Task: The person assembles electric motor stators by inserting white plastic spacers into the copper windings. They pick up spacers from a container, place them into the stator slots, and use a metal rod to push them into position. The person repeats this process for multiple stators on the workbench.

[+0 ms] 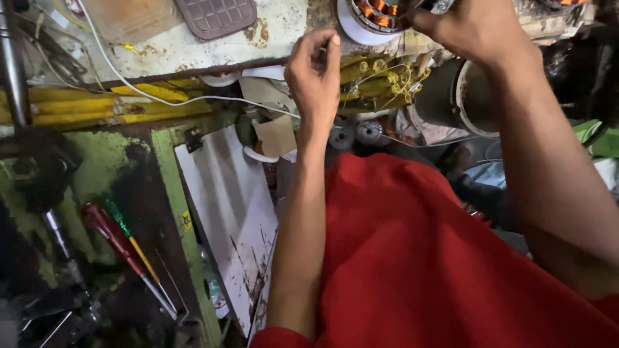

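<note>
Pinching a thin wire, the left hand [314,76] works beside the stator [373,18] that the right hand [474,29] grips.

Top centre of the frame, the stator with copper windings sits on the worn bench [193,45] edge; the right hand clamps over its rim, seemingly to steady it, wrist bent down from upper right. The left forearm rises straight up mid-frame, fingertips closed near the yellow sleeves [374,80]. Two screwdrivers [126,241] lie lower left, well apart.
</note>
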